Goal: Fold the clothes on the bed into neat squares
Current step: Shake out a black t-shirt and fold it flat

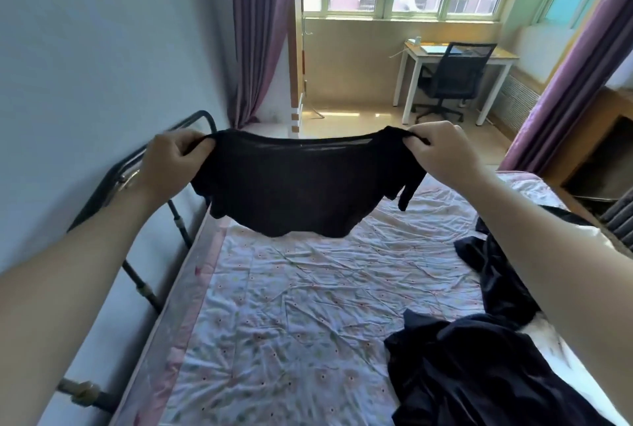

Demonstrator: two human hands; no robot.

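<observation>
Your left hand [168, 160] and right hand [442, 151] each pinch a top corner of the thin black fabric garment [291, 186], both grips clamped, above the floral-sheeted bed [308, 305].

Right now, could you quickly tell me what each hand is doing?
Left hand: closed, pinching one top corner of the black garment, held up above the bed.
Right hand: closed, pinching the other top corner.
</observation>
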